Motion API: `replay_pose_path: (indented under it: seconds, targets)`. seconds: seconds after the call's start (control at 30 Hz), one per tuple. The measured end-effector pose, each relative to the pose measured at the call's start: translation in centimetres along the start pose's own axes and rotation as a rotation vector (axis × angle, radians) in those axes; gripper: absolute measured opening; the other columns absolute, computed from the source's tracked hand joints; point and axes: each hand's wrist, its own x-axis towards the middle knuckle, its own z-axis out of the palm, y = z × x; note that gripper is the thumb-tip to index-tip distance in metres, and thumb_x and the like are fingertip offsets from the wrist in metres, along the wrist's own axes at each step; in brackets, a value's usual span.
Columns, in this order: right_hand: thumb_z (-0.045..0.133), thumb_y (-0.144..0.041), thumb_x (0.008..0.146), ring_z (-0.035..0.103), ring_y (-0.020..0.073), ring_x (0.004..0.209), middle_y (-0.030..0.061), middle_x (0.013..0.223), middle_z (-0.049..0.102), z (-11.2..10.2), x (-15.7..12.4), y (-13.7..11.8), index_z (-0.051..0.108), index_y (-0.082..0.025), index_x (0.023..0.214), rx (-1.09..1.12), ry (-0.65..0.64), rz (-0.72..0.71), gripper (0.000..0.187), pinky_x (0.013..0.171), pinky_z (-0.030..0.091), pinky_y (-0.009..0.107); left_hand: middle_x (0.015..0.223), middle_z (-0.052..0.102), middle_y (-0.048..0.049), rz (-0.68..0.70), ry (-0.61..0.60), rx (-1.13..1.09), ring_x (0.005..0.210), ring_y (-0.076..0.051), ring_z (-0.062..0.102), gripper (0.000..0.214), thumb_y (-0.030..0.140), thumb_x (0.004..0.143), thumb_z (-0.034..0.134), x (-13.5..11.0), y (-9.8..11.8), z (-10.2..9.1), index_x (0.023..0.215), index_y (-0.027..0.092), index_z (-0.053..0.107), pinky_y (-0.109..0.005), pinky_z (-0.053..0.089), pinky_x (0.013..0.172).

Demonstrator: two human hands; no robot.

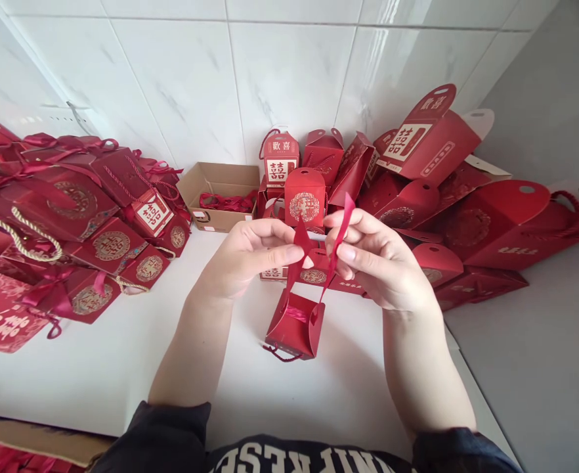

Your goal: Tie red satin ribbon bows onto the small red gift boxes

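Between my forearms a small red gift box (297, 335) sits on the white table, its top flaps partly folded in. A twisted cord handle (283, 355) hangs at its near side. Red ribbon (293, 272) runs up from the box in two lengths. My left hand (260, 256) pinches one length between thumb and fingers. The other length is pinched in my right hand (373, 259), its end sticking up above the fingertips. Both hands are raised above and beyond the box, a little apart.
Red boxes tied with ribbon (83, 217) are piled at the left. An open cardboard box (218, 190) holding ribbon stands against the tiled wall. More red boxes (432, 157), many with upright flaps, crowd the back right beside a grey panel (540, 315). A carton edge (38, 440) shows lower left.
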Motion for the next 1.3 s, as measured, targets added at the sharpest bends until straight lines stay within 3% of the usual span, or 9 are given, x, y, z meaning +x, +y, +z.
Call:
replay_pose_path:
  seconds: [0.07,0.13,0.43,0.63,0.83,0.93,1.03,1.17,1.3]
  targets:
    - [0.072,-0.037,0.084,0.045,0.0089,0.052,-0.0026,0.068,0.055,0.0,0.0,0.1,0.063,-0.022,0.088,-0.026,0.001,0.004,0.017,0.047,0.042,0.024,0.068,0.07,-0.0026,0.023,-0.014,-0.01,0.067,-0.014,0.066,0.021,0.031,0.075,0.08,0.1,0.3,0.2,0.074,0.015,0.068,-0.026,0.054,0.066]
    - [0.072,-0.04,0.084,0.046,0.0092,0.052,-0.0026,0.064,0.054,0.1,0.0,0.2,0.062,-0.021,0.078,-0.046,0.0,-0.015,0.022,0.048,0.043,0.024,0.069,0.07,-0.0027,0.026,-0.055,-0.027,0.068,-0.015,0.067,0.022,0.034,0.077,0.079,0.3,0.6,0.5,0.075,0.015,0.068,-0.028,0.055,0.068]
    - [0.073,-0.038,0.084,0.053,0.014,0.061,-0.0003,0.07,0.058,0.6,0.1,-0.3,0.061,-0.024,0.079,-0.184,0.039,-0.183,0.018,0.057,0.049,0.03,0.075,0.068,-0.0012,0.002,-0.159,-0.093,0.067,-0.011,0.063,0.022,0.038,0.082,0.074,1.3,-0.2,1.9,0.082,0.017,0.071,-0.023,0.05,0.06]
    - [0.075,-0.036,0.082,0.057,0.0157,0.078,0.002,0.091,0.06,0.5,0.5,-0.5,0.065,-0.026,0.098,-0.212,0.032,-0.184,0.021,0.072,0.054,0.032,0.073,0.062,0.0015,-0.066,-0.148,-0.126,0.061,-0.009,0.057,0.028,0.042,0.077,0.078,1.8,-1.1,2.1,0.08,0.017,0.067,-0.022,0.044,0.056]
    - [0.076,-0.033,0.081,0.06,0.0207,0.103,0.0046,0.114,0.059,-0.1,0.8,-0.2,0.067,-0.024,0.085,-0.177,0.011,-0.207,0.014,0.083,0.054,0.036,0.086,0.066,-0.0007,-0.097,-0.258,-0.196,0.076,-0.013,0.063,0.028,0.045,0.079,0.075,2.3,-1.3,2.7,0.087,0.019,0.067,-0.026,0.049,0.07]
    - [0.078,-0.035,0.079,0.06,0.0236,0.111,0.0051,0.132,0.054,-0.2,0.7,-0.2,0.066,-0.024,0.086,-0.168,0.021,-0.16,0.018,0.072,0.057,0.032,0.083,0.067,-0.0036,-0.081,-0.362,-0.166,0.082,-0.018,0.065,0.032,0.05,0.084,0.067,2.2,-1.3,2.9,0.083,0.018,0.067,-0.031,0.051,0.078]
    - [0.078,-0.039,0.078,0.067,0.022,0.097,0.006,0.137,0.052,-0.2,0.5,-0.4,0.066,-0.025,0.092,-0.143,-0.023,-0.091,0.023,0.055,0.056,0.028,0.061,0.059,-0.0018,-0.084,-0.422,-0.179,0.07,-0.017,0.063,0.04,0.054,0.084,0.065,1.9,-1.3,3.4,0.068,0.017,0.061,-0.032,0.052,0.072]
    - [0.067,-0.04,0.088,0.067,0.0174,0.076,0.006,0.11,0.065,0.4,0.0,-0.5,0.065,-0.026,0.104,-0.105,0.011,-0.14,0.022,0.062,0.058,0.033,0.058,0.054,0.002,0.092,-0.159,-0.108,0.056,-0.01,0.054,0.039,0.049,0.089,0.063,1.2,-1.3,4.5,0.066,0.018,0.057,-0.026,0.047,0.059]
    - [0.056,-0.044,0.095,0.064,0.0186,0.073,0.0038,0.081,0.066,1.4,-0.6,-0.7,0.068,-0.023,0.091,-0.178,0.133,-0.285,0.024,0.068,0.057,0.036,0.063,0.058,0.0011,0.293,0.114,0.148,0.06,-0.009,0.053,0.035,0.039,0.094,0.059,0.6,-1.1,5.6,0.066,0.017,0.059,-0.024,0.043,0.059]
